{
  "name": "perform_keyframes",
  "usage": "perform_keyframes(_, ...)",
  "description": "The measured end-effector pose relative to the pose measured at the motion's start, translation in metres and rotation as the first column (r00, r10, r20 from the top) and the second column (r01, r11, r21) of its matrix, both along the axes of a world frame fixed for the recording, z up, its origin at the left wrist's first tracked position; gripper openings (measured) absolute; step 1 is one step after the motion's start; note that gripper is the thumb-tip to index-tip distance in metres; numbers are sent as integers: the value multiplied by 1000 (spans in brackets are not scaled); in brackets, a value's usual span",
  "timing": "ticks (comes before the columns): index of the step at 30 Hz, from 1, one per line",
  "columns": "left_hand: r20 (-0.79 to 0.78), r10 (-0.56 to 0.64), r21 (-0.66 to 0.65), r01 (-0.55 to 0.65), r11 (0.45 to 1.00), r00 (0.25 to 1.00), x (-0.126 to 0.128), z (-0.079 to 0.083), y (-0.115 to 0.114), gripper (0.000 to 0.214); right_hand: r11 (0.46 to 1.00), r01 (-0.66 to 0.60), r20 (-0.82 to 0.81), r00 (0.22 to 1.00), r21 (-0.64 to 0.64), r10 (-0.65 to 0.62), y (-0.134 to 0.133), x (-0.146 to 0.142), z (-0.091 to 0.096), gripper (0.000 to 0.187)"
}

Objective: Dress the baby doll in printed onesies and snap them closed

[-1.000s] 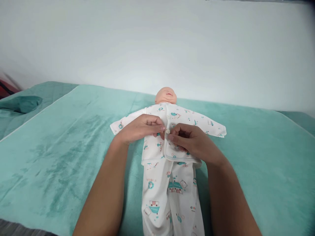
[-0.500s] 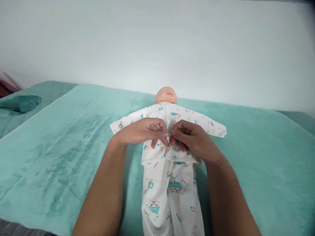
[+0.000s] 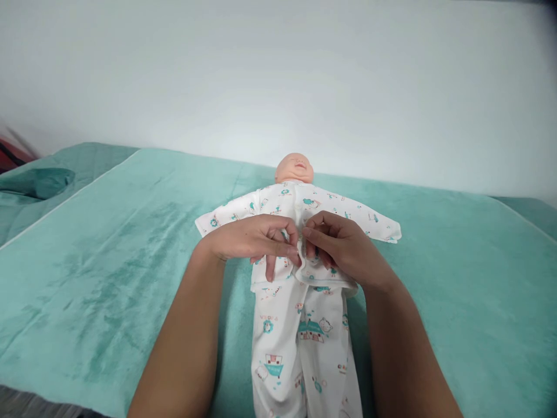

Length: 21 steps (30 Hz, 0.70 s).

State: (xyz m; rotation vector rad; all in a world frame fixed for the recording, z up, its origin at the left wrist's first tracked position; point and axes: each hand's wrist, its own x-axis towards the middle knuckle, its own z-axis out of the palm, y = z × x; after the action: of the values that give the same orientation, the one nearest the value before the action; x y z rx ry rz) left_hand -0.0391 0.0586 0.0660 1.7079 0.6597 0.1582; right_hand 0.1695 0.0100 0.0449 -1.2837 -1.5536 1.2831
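Head view: our left hand (image 3: 252, 242) and right hand (image 3: 337, 244) meet at front placket of doll's printed shirt (image 3: 285, 210), fingertips pinched on fabric edges. Doll (image 3: 294, 167) lies face-up mid-bed (image 3: 108, 244). Fastening step, we judge; next needs steady, aligned press.

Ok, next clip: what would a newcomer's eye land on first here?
First, the baby doll lying on its back in the middle of a teal blanket, dressed in a white printed top and matching trousers. Next, the left hand and right hand meeting at the top's front opening, fingers pinching the fabric edges together over the doll's belly. Behind is a plain white wall.
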Motion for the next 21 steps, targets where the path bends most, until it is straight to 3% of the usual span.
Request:
perform_keyframes(12,11,-27,5,27,1000,1000,-1,0,3,26,999,-39,-28,999,10,39,0,5,0,30)
perform_keyframes(16,-25,71,70,-69,995,997,0,1,-16,23,999,-40,-75,996,31,42,0,9,0,30)
perform_keyframes(18,-11,236,184,-230,956,972,-1,-5,-37,20,999,-30,-117,993,35,34,-1,11,0,30)
perform_keyframes(21,50,444,429,-421,799,894,-4,-24,-78,12,999,-16,-184,983,42,24,-1,14,-2,27)
